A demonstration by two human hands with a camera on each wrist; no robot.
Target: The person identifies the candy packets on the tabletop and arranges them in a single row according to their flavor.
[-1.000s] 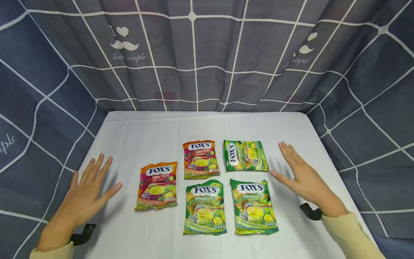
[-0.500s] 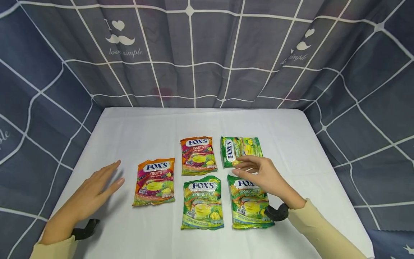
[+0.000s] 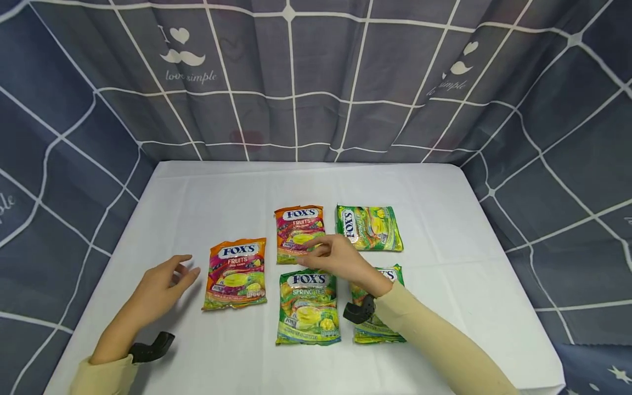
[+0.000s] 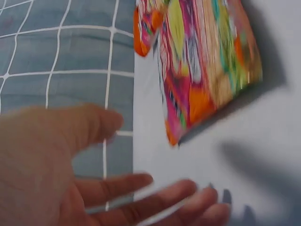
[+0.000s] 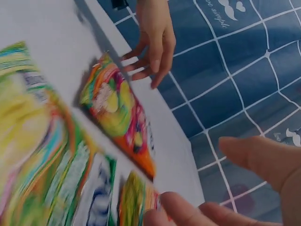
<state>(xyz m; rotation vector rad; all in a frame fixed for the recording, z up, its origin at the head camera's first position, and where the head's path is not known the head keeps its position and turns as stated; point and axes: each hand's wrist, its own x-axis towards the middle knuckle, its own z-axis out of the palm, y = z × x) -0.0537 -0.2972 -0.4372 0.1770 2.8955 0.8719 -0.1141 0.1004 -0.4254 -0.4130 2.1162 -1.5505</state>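
Several FOX'S candy bags lie flat on the white table. An orange-and-red Fruits bag [image 3: 237, 282] is nearest my left hand [image 3: 157, 293], which hovers to its left with fingers slightly bent, holding nothing. My right hand [image 3: 340, 258] reaches over the middle, loosely bent and without anything in its fingers. Its fingertips overlap the second Fruits bag [image 3: 298, 219] in the head view; contact cannot be told. Below them lies a green Spring Tea bag [image 3: 308, 315]. Another Spring Tea bag [image 3: 376, 331] is partly hidden by my right wrist, and a third [image 3: 377, 227] lies turned sideways behind.
The white table [image 3: 222, 192] runs back to a dark grey curtain [image 3: 266, 71] with white grid lines, which also closes off both sides. A black strap-like piece [image 3: 152, 346] sits at my left wrist, and another black piece [image 3: 359, 310] at my right.
My right hand has swept left from beside the bags to over the middle ones. My left hand has moved a little right, its fingers now more bent. The bags keep their arrangement.
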